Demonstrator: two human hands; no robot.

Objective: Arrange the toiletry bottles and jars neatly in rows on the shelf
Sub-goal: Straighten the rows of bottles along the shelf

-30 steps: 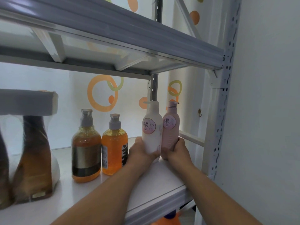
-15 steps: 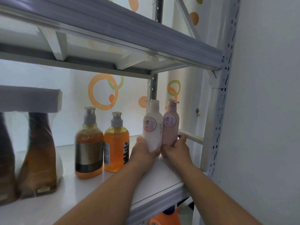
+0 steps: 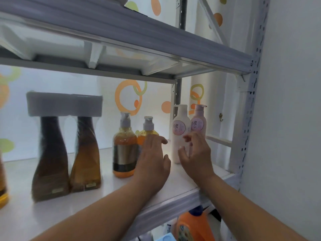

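Head view, middle shelf level. A tall white plastic bottle with a round pink label (image 3: 179,131) and a pale pink pump bottle (image 3: 198,121) are standing upright side by side, touching or nearly so, at the right end of the white shelf board (image 3: 22,214). The pink one is sitting slightly behind.

The right hand (image 3: 196,159) is hovering just in front of these two bottles with its fingers apart and loosely curled, gripping nothing. Motion blur is hiding whether a fingertip is grazing the white bottle.

The left hand (image 3: 152,164) is hanging palm-down with its fingers loosely spread, and it is partly covering a clear pump bottle of orange liquid (image 3: 145,134). Contact cannot be told.

Just left of that one, an amber pump bottle with a metallic band (image 3: 124,150) is standing upright. Farther left, two dark brown waisted bottles (image 3: 50,157) are standing as a pair under one white block (image 3: 64,104). An orange jug (image 3: 192,226) is showing below the shelf board.
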